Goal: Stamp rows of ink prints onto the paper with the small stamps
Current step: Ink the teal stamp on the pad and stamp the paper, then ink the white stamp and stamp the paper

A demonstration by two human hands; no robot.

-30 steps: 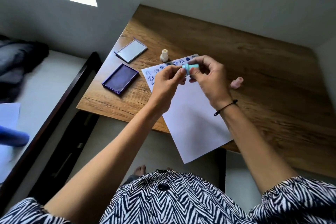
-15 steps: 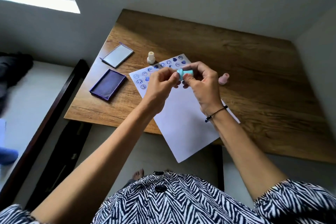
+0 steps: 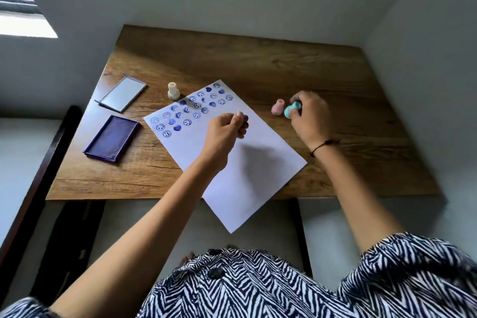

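Observation:
A white paper (image 3: 232, 162) lies slanted on the wooden table (image 3: 258, 64), with rows of blue smiley and heart prints along its far edge. My right hand (image 3: 309, 117) is off the paper's right side, closed around a small light-blue stamp (image 3: 291, 110), close beside a pink stamp (image 3: 277, 107) on the table. My left hand (image 3: 227, 128) hovers over the paper with fingers curled together; nothing shows in it. A cream stamp (image 3: 173, 91) stands upright past the paper's far edge. The open blue ink pad (image 3: 112, 137) lies to the left.
The ink pad's lid (image 3: 123, 94) lies beyond the pad near the table's left edge. The paper's near corner overhangs the table's front edge. Walls close in behind and to the right. A dark bed frame (image 3: 36, 188) runs along the left.
My hands have separated. The right hand carried the light-blue stamp from above the paper to the table beside the pink stamp. The left hand stayed over the paper. The camera tilted.

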